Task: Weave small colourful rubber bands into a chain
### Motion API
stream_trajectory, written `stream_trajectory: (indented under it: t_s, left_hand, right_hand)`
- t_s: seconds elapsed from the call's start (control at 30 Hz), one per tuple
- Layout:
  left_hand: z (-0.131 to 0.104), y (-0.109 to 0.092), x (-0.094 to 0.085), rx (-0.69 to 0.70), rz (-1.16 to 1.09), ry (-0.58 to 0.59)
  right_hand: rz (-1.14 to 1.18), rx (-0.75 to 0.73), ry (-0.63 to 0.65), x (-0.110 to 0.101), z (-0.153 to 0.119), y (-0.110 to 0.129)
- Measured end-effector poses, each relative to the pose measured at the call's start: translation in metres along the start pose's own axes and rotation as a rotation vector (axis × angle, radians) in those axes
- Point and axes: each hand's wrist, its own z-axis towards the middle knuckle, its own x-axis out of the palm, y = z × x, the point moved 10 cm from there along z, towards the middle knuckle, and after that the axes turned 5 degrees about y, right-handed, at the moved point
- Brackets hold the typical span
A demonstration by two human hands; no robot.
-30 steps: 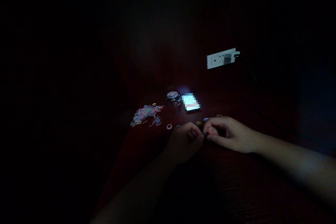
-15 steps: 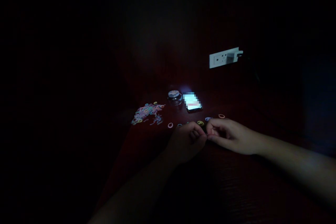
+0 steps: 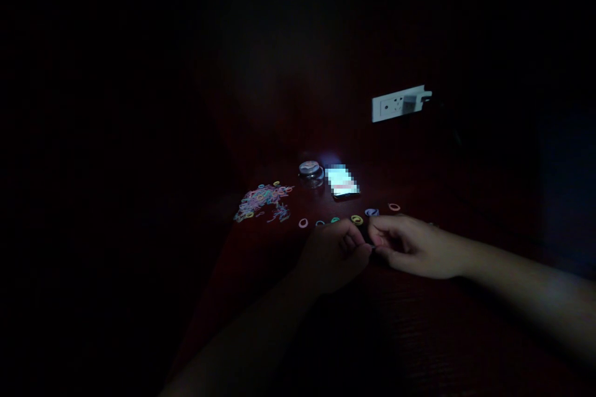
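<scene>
My left hand (image 3: 336,256) and my right hand (image 3: 416,247) meet over the dark red table, fingertips almost touching. Both are closed in a pinch on a thin pale elastic band (image 3: 373,247), of which only a short bit shows between them. Just beyond the fingers lies a spaced row of small coloured loops: a pink one (image 3: 303,223), a green one (image 3: 334,220), a yellow one (image 3: 356,219), a purple one (image 3: 371,213) and an orange one (image 3: 393,206). Part of the row is hidden behind my hands.
A loose pile of colourful elastic bands (image 3: 261,198) lies at the table's left. Behind the row stand a small clear lidded jar (image 3: 311,173) and a phone (image 3: 343,181) with its screen lit. On the wall is a socket panel (image 3: 395,104) with a plug. Surroundings are very dark.
Both hands have shifted slightly down and to the right, still pinching together. More of the green and purple loops shows. The view has moved a little.
</scene>
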Motion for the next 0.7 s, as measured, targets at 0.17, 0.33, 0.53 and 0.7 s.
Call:
stream_trajectory:
  t_s: [0.17,0.33,0.53,0.7]
  left_hand:
    - [0.0002,0.0002,-0.0008,-0.002,0.019,-0.005]
    - [0.0012,0.0047,-0.0009,-0.019,-0.001,-0.018]
    - [0.0013,0.0085,-0.0010,-0.053,-0.005,-0.027]
    - [0.0012,0.0081,-0.0020,-0.047,-0.019,-0.030]
  right_hand:
    - [-0.032,-0.017,-0.014,-0.0022,-0.0002,0.0030]
    - [-0.039,-0.031,-0.042,-0.0054,-0.0003,0.0052]
    - [-0.027,-0.027,-0.041,-0.0047,-0.0003,0.0037]
    - [-0.043,-0.028,-0.049,-0.0067,-0.0014,0.0069]
